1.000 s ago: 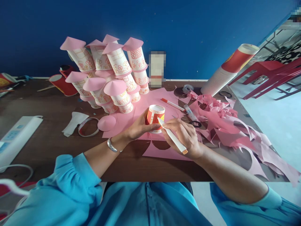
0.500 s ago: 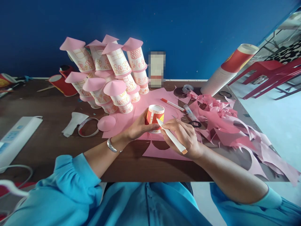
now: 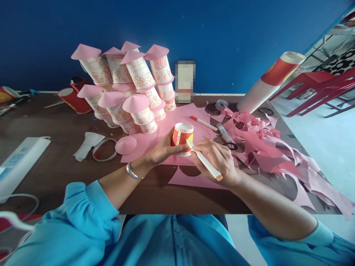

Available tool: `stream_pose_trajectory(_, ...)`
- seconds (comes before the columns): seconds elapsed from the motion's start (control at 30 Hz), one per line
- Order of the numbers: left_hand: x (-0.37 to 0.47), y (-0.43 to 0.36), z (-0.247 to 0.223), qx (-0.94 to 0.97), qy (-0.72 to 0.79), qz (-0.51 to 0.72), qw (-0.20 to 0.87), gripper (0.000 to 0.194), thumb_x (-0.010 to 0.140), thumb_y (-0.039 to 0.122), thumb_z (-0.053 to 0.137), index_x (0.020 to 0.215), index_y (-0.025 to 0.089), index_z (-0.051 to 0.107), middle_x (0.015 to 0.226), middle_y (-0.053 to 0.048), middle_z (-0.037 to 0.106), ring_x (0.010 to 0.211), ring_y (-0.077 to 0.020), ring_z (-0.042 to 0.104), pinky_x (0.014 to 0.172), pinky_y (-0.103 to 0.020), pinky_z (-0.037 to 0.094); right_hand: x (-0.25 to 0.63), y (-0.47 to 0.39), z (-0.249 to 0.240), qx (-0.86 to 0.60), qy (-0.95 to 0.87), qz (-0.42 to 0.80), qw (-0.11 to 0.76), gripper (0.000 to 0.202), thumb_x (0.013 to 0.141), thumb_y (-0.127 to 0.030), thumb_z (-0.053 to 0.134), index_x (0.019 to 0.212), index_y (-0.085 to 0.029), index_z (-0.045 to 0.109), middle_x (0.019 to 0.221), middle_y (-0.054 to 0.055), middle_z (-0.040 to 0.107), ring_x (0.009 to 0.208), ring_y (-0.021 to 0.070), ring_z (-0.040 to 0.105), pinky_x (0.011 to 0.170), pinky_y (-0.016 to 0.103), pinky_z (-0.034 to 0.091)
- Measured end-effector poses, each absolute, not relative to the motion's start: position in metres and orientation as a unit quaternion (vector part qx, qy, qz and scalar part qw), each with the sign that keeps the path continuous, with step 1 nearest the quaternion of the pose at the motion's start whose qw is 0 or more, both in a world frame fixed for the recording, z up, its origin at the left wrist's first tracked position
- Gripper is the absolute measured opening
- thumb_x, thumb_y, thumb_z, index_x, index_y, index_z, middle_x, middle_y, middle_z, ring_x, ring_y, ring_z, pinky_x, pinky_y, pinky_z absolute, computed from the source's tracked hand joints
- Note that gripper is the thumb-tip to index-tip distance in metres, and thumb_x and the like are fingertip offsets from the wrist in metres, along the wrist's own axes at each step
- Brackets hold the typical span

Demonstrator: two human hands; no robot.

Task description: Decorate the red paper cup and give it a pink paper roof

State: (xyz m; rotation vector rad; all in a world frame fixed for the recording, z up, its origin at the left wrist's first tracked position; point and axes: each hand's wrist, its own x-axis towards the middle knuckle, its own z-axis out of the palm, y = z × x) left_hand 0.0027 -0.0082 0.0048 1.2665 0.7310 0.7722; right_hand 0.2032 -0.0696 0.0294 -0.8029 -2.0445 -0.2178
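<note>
My left hand (image 3: 165, 150) hides part of the lower front of the cup (image 3: 181, 137) — its fingers behind I can't see. Whether the white marker (image 3: 205, 163) in my right hand (image 3: 219, 157) touches the cup, I can't tell. The pale object (image 3: 185, 79) by the wall is blurred into blocks — the left edge crops the power strip (image 3: 26, 159).

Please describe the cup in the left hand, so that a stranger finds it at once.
On the brown table, the pink paper lies near the roofed towers. There, the left hand holds the cup, and the right hand points a white pen at it. Unlike the towers, it is mostly red, without a roof.
</note>
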Motion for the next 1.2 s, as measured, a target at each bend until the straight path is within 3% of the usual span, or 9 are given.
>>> stream_pose_trajectory(0.23,0.002,-0.0066,0.0034,0.575,0.316,0.347,0.67,0.051,0.08,0.045,0.088,0.118,0.024,0.061,0.101,0.0,0.065,0.095,-0.0214,0.062,0.086,-0.037,0.053,0.2053,-0.0693,0.0287,-0.325,-0.824,-0.08,0.457,0.017,0.096,-0.009,0.064,0.109,-0.02,0.059,0.089,0.005,0.078,0.073,0.0183,0.075,0.063,0.029,0.058)
stream_pose_trajectory(0.93,0.0015,-0.0042,-0.0026,0.563,0.296,0.346,0.689,0.053,0.081,0.042,0.088,0.123,0.025,0.062,0.109,-0.002,0.068,0.103,-0.0238,0.066,0.09,-0.038,0.055,0.2073,-0.0671,0.0304,-0.332,-0.818,-0.086,0.462,0.019,0.099,-0.01,0.063,0.113,-0.023,0.059,0.09,0.001,0.077,0.076,0.0171,0.075,0.066,0.029,0.06)
stream_pose_trajectory(1.2,0.0011,-0.0059,-0.0014,0.552,0.289,0.347,0.701,0.052,0.081,0.036,0.087,0.126,0.024,0.063,0.103,-0.001,0.068,0.096,-0.0225,0.064,0.085,-0.037,0.053,0.2086,-0.0675,0.0335,-0.314,-0.798,-0.117,0.5,0.021,0.097,-0.01,0.066,0.115,-0.019,0.061,0.088,0.004,0.076,0.076,0.0184,0.076,0.066,0.029,0.062)
